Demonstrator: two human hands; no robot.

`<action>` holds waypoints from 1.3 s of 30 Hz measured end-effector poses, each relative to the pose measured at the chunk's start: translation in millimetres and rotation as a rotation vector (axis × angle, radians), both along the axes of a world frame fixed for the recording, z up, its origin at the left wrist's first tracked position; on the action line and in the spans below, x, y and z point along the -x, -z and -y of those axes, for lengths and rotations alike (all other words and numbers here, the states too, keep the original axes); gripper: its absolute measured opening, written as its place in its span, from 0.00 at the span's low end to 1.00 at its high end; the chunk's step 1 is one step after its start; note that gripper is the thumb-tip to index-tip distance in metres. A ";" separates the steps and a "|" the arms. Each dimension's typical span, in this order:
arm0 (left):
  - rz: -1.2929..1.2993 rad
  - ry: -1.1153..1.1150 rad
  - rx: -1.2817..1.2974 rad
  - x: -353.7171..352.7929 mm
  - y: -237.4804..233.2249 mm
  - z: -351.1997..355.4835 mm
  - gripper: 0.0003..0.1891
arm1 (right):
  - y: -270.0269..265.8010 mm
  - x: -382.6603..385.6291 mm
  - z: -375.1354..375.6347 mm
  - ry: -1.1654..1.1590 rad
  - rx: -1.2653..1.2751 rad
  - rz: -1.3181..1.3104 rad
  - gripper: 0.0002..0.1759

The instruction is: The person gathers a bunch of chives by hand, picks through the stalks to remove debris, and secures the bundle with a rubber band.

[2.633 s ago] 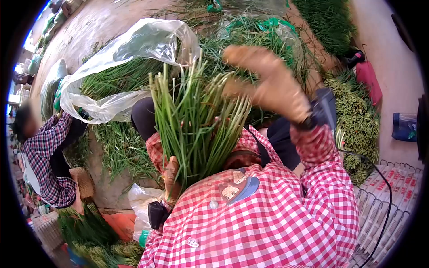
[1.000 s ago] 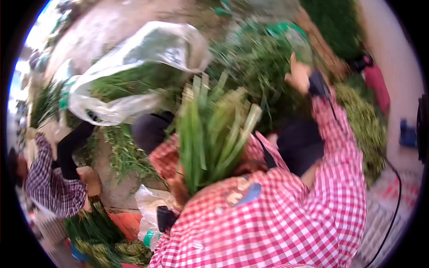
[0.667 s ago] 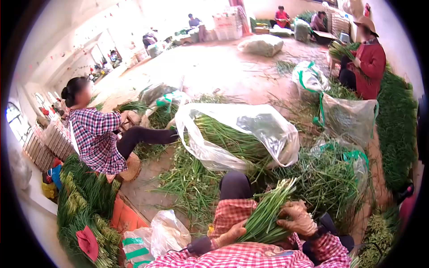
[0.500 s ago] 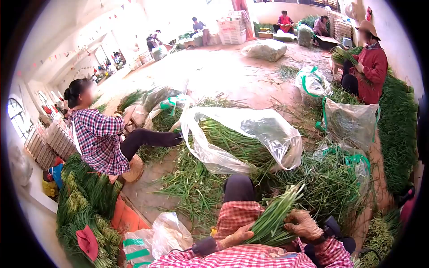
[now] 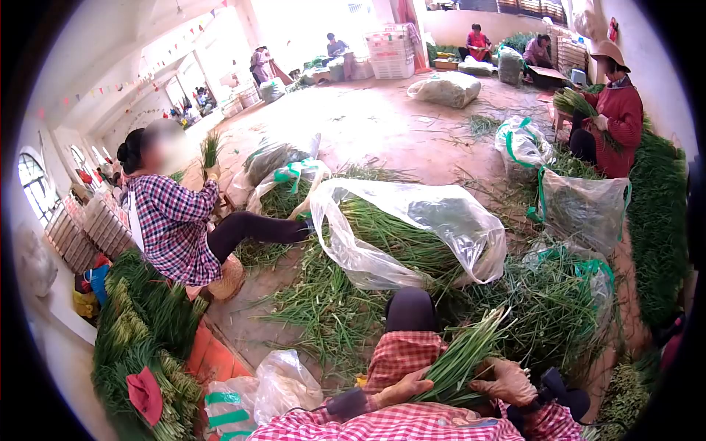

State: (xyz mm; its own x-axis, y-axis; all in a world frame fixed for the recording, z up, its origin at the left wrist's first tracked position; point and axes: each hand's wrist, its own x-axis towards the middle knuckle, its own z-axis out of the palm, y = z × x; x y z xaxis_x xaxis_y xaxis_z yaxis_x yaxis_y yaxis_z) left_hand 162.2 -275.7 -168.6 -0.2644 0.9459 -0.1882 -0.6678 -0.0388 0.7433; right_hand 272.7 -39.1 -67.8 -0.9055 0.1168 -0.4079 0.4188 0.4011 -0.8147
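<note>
Both hands grip one bunch point(image 5: 465, 358) of green stalks low in the view. The left hand point(image 5: 402, 386) is curled around its lower end from the left. The right hand point(image 5: 507, 382) is closed over the stalks from the right, just beside the left. The bunch lies tilted across the lap, its cut ends pointing up and to the right, above a red checked sleeve point(image 5: 397, 355) and a dark knee point(image 5: 412, 309).

Ahead of the knee, loose greens point(image 5: 323, 309) are strewn over the floor point(image 5: 382, 125). A big clear bag point(image 5: 441, 228), lying on its side and partly filled with stalks, rests on them. To the right stand more bags point(image 5: 581, 209) tied with green bands, near a heap of greens point(image 5: 551, 301).

On the left a co-worker in a plaid shirt point(image 5: 173, 228) sits on a low stool, one leg stretched toward the clear bag, holding up a small tuft point(image 5: 211, 149). Tied bundles point(image 5: 136, 331) are stacked beside that person, with a red cloth point(image 5: 145, 395) on them. A white bag point(image 5: 283, 382) lies near the left hand. At the far right another person in red point(image 5: 616, 114) sits holding stalks. Far back are a full sack point(image 5: 445, 88) and white crates point(image 5: 393, 57).
</note>
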 end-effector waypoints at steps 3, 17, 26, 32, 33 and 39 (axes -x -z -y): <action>-0.106 0.041 0.080 -1.2 -13.0 -4.9 0.45 | 16.6 0.1 0.5 -0.114 0.049 -0.054 0.17; 0.132 -0.277 0.259 -6.9 -65.4 -1.3 0.28 | 107.3 -10.6 -95.9 0.343 -1.683 -0.310 0.14; -0.016 -0.300 0.353 -10.9 -60.1 3.1 0.23 | -34.2 13.2 -19.7 0.366 0.380 -0.279 0.38; -0.151 -0.361 0.492 -13.9 -49.4 19.3 0.24 | -23.5 44.8 2.4 0.197 0.298 -0.167 0.49; -0.190 -0.375 0.473 -15.6 -44.3 21.7 0.23 | -33.2 42.2 -6.6 0.149 0.312 -0.125 0.41; -0.517 -0.280 0.382 -6.0 -15.6 38.0 0.21 | -18.9 54.2 -64.6 -0.020 -0.298 -0.291 0.08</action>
State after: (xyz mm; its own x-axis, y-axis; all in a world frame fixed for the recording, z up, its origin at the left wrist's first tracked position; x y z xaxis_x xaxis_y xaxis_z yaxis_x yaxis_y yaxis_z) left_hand 168.2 -313.7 -153.0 -0.6337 0.7217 -0.2786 -0.2280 0.1700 0.9587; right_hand 218.5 25.5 -48.8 -0.9813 0.1722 -0.0857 0.1779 0.6428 -0.7451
